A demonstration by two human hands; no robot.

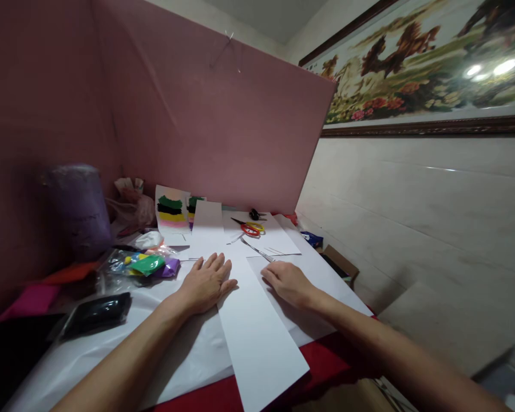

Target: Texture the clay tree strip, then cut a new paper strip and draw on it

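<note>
My left hand point(208, 281) lies flat with its fingers spread, pressing on the left edge of a long white card strip point(257, 332). The near end of this strip hangs out past the table's front edge. My right hand point(292, 282) is closed around a slim silver pointed tool point(256, 249), whose exact kind is too small to make out. Its tip points away to the upper left, over the white sheets. Beyond both hands lie red and yellow-handled scissors point(251, 228), blades apart, and a smaller black-handled pair point(254, 214).
Clay packets in a clear bag point(148, 265) and a black packet point(98, 315) lie left. Painted cards point(171, 214) stand at the back before a pink partition point(214, 120). A purple cylinder point(79, 212) stands far left. An open cardboard box point(341, 263) sits beyond the right edge.
</note>
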